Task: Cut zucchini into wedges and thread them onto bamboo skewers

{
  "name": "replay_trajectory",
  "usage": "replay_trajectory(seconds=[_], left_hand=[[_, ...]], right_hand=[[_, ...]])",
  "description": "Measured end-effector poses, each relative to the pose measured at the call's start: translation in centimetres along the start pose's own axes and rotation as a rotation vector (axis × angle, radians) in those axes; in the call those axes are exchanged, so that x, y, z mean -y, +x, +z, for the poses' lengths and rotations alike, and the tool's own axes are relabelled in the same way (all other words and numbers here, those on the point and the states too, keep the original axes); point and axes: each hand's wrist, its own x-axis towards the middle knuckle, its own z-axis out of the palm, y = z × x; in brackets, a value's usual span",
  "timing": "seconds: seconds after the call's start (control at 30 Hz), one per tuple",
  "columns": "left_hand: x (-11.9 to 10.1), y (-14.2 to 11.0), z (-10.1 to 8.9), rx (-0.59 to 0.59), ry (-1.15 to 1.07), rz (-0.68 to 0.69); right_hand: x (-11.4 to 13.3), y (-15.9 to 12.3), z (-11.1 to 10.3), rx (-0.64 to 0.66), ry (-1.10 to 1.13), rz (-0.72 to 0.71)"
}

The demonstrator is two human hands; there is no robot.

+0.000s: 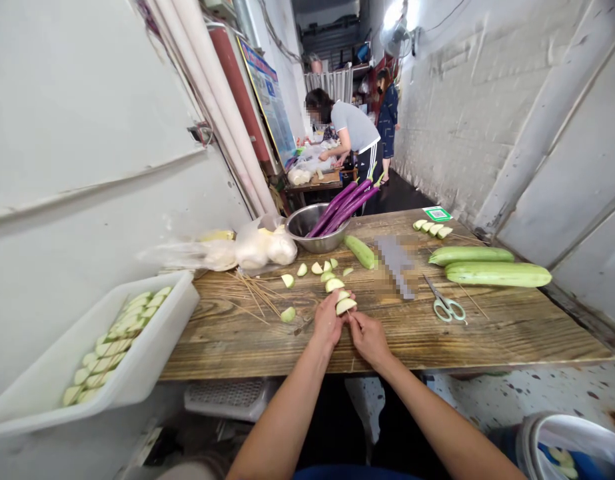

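Near the table's front edge, my left hand (329, 320) is closed around half-round slices of pale green zucchini (346, 306). Close beside it, my right hand (370, 339) pinches the end of a thin wooden skewer (350, 313) that meets the lowest slice. More cut zucchini pieces (316, 268) lie loose just beyond my hands, with one piece (288, 315) to the left. A heap of bare skewers (252, 290) lies left of them. Right of my hands are scissors (448, 307) with pale handles and a blurred-out flat object (397, 263).
A white bin (157, 363) at left holds skewered slices. Behind are bagged white vegetables (260, 250) and a steel bowl (307, 237) of eggplants (344, 208). Whole zucchini (497, 274) lie at right; a bucket (532, 440) stands below. Two people stand farther back.
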Motion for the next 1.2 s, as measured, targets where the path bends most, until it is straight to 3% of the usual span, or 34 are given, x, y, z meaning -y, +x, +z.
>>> replay_trajectory(seconds=[0.17,0.37,1.03,1.2], left_hand=[[-1.6,1.2,-0.2,-0.08,0.032,0.064],[-2.6,2.2,-0.3,-0.111,0.013,0.006],[-1.9,0.9,0.3,-0.041,-0.013,0.014],[-1.6,1.0,-0.9,-0.082,0.038,0.065]], right_hand=[[0.2,-0.1,-0.1,0.02,-0.02,-0.015],[0.4,-0.1,-0.3,0.049,-0.016,-0.049],[0.4,-0.2,-0.3,0.074,0.034,-0.045],[0.5,-0.1,-0.4,0.07,0.029,-0.051]])
